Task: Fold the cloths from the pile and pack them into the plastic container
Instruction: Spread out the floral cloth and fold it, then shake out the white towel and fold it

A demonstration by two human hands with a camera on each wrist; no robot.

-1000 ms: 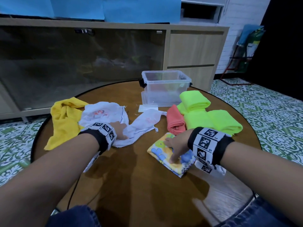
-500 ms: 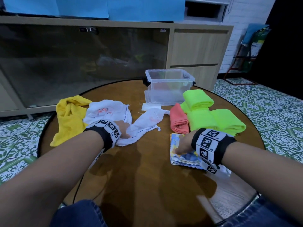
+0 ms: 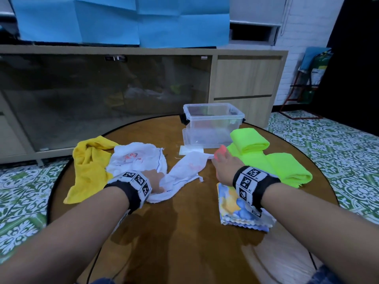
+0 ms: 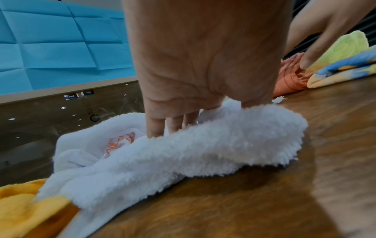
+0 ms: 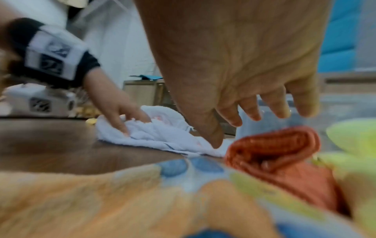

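On the round wooden table, my left hand grips a bunched fold of a white cloth; the left wrist view has its fingers sunk into the fluffy white cloth. My right hand hovers with its fingers spread over a folded coral cloth, and its thumb touches the white cloth's far end. Under my right wrist lies a folded patterned cloth. A clear plastic container stands open at the back of the table.
A yellow cloth and a white cloth with red print lie crumpled at the left. Folded neon green cloths sit to the right of the container. A small white sheet lies before it. A cabinet stands behind the table.
My right hand slid the folded patterned cloth to the right, let it go and moved forward over the coral cloth. My left hand stayed on the white cloth.
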